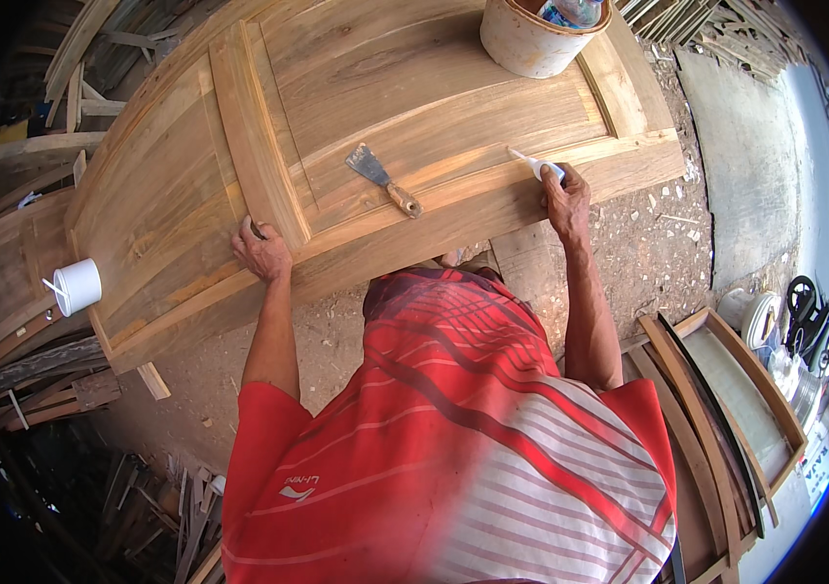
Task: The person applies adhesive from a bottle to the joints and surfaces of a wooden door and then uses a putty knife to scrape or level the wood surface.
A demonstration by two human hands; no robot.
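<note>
In front of me lies a panelled wooden door (385,107). My right hand (568,202) is closed round a small white glue bottle (550,169), its thin nozzle pointing left over the door's near rail. Toward the left, my left hand (263,251) rests at the near edge beside a cross rail, fingers curled. A small dark thing (257,231) shows between thumb and fingers, too small to name. Between my hands a putty knife (382,180) with a worn wooden handle lies flat on the panel, its blade facing away, touched by neither hand.
A stained white bucket (531,39) with a plastic bottle inside stands on the door's far right. At the left corner is a white tub (77,286) with a stick in it. Wood scraps (156,516) lie at lower left; a wooden frame (740,399) leans at right.
</note>
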